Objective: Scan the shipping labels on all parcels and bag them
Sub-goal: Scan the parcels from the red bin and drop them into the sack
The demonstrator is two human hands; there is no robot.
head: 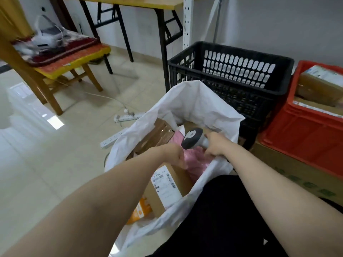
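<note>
Nearest: black-clothed lap (222,219) at bottom of view, both bare forearms stretched forward over it into white bag (187,102).

Grip, right hand (218,145): wrapped round handle of scanner (192,138), fingers curled tight, scanner head angled down and left over mouth of bag.

Grip, left hand (175,156): back turned to camera, fingers bent downward at the join between labelled box (167,186) and pink mailer (197,161). Cannot tell whether pinching either one or merely touching.

Inside bag: labelled box at near side, label up; pink mailer just beside it, toward middle; brown box (156,134) against far left wall; orange packet (141,210) low down, partly hidden under labelled box. More parcels (319,84) in red crate (306,134), to the right. Black crate (241,101) behind bag, nothing seen inside from this angle.

Handling, as judged:
- Labelled box: rigid cardboard, probably light to moderate. Best taken across two opposite sides, clear of label, barcode left open to scanner.
- Pink mailer: soft, slick film, likely light and floppy. Pinch at an edge or scoop from beneath.
- Bag: thin, limp, prone to folding inward. Hold rim open while loading; risk of snag or tear from box corners.

Judged mid-task, red crate not yet emptied.
</note>
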